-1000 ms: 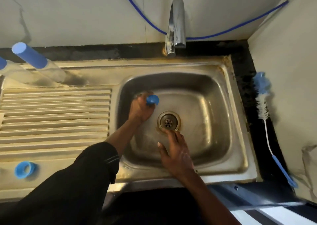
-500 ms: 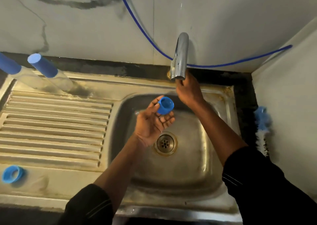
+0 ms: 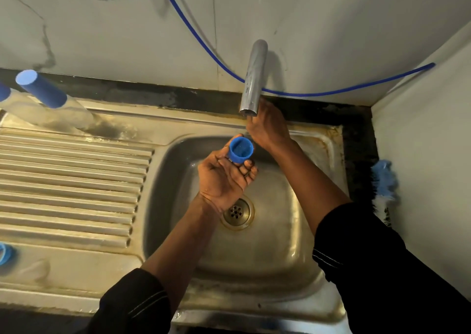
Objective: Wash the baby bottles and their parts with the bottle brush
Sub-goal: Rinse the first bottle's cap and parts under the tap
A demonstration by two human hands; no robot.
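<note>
both risen: left hand (image 3: 224, 178) pinches cap (image 3: 241, 151) (mouth up); right hand (image 3: 267, 127) at tap (image 3: 253, 79), grip hidden.

The blue cap (image 3: 240, 150) (mouth up) above sink (image 3: 318, 136), possibly wet.

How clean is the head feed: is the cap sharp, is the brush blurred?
Head view: the blue cap in the left hand is fairly sharp; the bottle brush at the right edge is smeared; the bottles at far left lean outward from wide-angle distortion; soft sheen on the sink.
</note>
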